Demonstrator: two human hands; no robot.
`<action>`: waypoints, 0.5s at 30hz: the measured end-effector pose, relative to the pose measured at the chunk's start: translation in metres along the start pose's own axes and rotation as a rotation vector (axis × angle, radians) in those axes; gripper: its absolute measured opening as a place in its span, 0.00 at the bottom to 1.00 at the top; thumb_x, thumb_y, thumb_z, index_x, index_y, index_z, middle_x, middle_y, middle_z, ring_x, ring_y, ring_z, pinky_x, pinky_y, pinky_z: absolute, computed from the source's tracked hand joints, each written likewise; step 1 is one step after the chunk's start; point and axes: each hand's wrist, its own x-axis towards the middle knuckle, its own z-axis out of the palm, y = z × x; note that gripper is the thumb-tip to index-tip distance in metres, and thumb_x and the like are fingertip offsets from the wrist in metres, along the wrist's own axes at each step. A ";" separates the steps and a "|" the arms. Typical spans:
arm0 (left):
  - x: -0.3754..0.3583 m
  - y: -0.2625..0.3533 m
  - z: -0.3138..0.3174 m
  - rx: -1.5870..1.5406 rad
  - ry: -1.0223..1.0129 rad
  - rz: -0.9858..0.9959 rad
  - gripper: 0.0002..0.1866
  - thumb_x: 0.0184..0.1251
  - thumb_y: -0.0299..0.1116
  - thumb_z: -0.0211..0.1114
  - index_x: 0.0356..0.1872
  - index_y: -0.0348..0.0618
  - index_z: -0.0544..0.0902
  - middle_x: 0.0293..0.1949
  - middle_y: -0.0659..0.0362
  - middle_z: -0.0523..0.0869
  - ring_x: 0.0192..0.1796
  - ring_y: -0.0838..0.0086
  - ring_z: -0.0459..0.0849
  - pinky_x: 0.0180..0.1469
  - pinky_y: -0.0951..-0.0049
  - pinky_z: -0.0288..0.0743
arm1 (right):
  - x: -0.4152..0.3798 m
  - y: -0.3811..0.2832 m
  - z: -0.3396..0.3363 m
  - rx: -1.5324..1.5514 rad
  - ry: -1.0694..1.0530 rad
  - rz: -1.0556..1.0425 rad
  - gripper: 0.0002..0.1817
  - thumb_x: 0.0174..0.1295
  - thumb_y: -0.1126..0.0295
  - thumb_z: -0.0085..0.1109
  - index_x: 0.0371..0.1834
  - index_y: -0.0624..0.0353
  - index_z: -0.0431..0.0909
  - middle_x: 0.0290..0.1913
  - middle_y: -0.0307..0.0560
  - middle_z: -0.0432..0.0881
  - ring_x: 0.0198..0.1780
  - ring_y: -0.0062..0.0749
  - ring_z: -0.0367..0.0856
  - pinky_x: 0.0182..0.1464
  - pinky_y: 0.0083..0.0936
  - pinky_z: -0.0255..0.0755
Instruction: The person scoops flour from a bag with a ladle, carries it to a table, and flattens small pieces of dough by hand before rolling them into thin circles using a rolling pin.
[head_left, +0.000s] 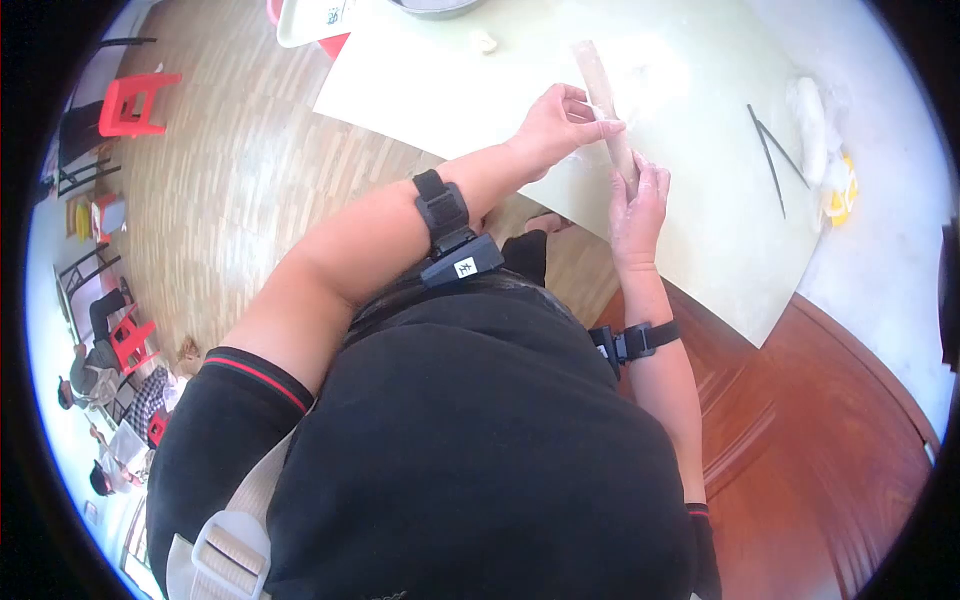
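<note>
A wooden rolling pin (603,92) lies tilted over a pale green mat (700,200) on the table. My left hand (562,122) is wrapped around the middle of the pin. My right hand (638,205) rests on the pin's near end, fingers curled against it. A floury white patch on the mat lies under and beside the pin. Both forearms carry black strapped bands.
A pair of dark chopsticks (775,155) lies on the mat to the right, next to a white and yellow cloth (825,150). A small lump of dough (486,42) and a bowl (435,6) sit at the far edge. Red stools (135,100) stand on the wooden floor left.
</note>
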 end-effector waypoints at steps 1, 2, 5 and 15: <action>0.002 0.001 0.003 -0.006 0.033 -0.010 0.40 0.58 0.42 0.76 0.62 0.24 0.65 0.51 0.44 0.81 0.53 0.63 0.82 0.59 0.66 0.76 | 0.001 0.000 0.000 0.003 0.002 -0.002 0.19 0.63 0.75 0.58 0.58 0.64 0.73 0.50 0.58 0.72 0.51 0.52 0.74 0.57 0.39 0.70; 0.004 0.002 0.005 -0.010 0.064 -0.019 0.39 0.58 0.40 0.76 0.61 0.24 0.65 0.50 0.44 0.80 0.53 0.63 0.82 0.58 0.67 0.76 | 0.002 0.001 -0.001 0.036 0.001 0.002 0.19 0.63 0.75 0.59 0.58 0.64 0.73 0.50 0.57 0.72 0.51 0.51 0.75 0.56 0.38 0.71; 0.014 -0.006 0.008 -0.069 0.042 -0.001 0.34 0.60 0.36 0.74 0.60 0.25 0.67 0.50 0.44 0.81 0.51 0.65 0.83 0.55 0.70 0.78 | 0.003 0.000 0.000 0.119 0.000 0.029 0.19 0.62 0.76 0.60 0.57 0.65 0.74 0.48 0.56 0.73 0.51 0.48 0.76 0.56 0.36 0.71; 0.006 -0.008 0.010 -0.125 0.065 -0.023 0.25 0.67 0.33 0.67 0.57 0.27 0.70 0.50 0.46 0.82 0.50 0.65 0.84 0.55 0.70 0.79 | -0.007 0.019 0.017 0.429 -0.028 0.181 0.20 0.63 0.71 0.63 0.57 0.67 0.75 0.48 0.53 0.75 0.51 0.40 0.78 0.56 0.32 0.72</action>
